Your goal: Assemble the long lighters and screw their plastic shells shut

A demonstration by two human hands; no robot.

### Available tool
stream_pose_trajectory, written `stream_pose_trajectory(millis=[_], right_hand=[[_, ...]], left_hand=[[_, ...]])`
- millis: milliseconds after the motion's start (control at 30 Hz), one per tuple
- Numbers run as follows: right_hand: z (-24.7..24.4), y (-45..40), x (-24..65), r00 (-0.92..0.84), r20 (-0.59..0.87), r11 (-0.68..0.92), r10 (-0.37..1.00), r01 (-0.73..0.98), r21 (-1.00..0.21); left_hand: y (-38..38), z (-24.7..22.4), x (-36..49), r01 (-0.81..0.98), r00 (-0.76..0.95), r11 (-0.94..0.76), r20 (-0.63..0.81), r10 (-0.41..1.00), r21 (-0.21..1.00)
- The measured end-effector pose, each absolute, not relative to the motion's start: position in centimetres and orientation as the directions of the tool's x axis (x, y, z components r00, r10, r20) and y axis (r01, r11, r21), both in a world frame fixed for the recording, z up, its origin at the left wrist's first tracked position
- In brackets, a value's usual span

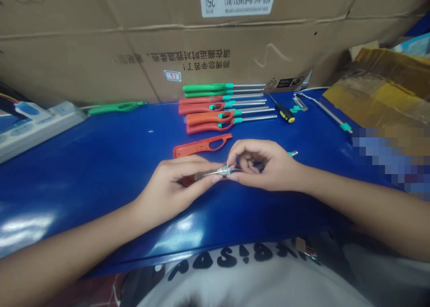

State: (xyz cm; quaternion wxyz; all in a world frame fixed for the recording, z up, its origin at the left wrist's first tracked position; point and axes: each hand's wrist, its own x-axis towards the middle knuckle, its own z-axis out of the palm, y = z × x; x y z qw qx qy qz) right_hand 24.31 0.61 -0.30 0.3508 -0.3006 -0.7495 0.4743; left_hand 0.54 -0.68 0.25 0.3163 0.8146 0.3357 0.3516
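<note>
My left hand (178, 177) closes its thumb and fingers around a small clear lighter fuel tank (210, 173) with a metallic-looking end. Part of a red lighter handle (188, 180) shows under that hand. At the tank's right end, the fingertips of my right hand (268, 164) pinch against its small pale fitting (228, 169). A thin tube runs from there beneath the right palm, and a metal tip with a turquoise piece (293, 154) sticks out beyond the wrist. Just behind my hands lies an empty orange handle half (201, 147).
Several long-nosed lighters (210, 119) lie in a row at the back. To their right are a black-and-yellow screwdriver (285, 113), a clear tank (300, 102) and a metal tube (332, 113). A green handle half (116, 108) lies by a power strip (40, 130). Cardboard (94, 65) stands behind.
</note>
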Motion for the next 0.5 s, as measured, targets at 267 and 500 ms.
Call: stream_pose_trajectory(millis=[267, 500], right_hand=[[-0.58, 0.74, 24.44, -0.546, 0.246, 0.388, 0.801, 0.16, -0.907], [-0.41, 0.66, 24.53, -0.542, 0.243, 0.404, 0.805, 0.2, -0.892]], left_hand=[[-0.76, 0.15, 0.41, 0.322, 0.531, -0.602, 0.387, 0.753, 0.73], [-0.69, -0.06, 0.22, 0.307, 0.534, -0.64, 0.429, 0.729, 0.705]])
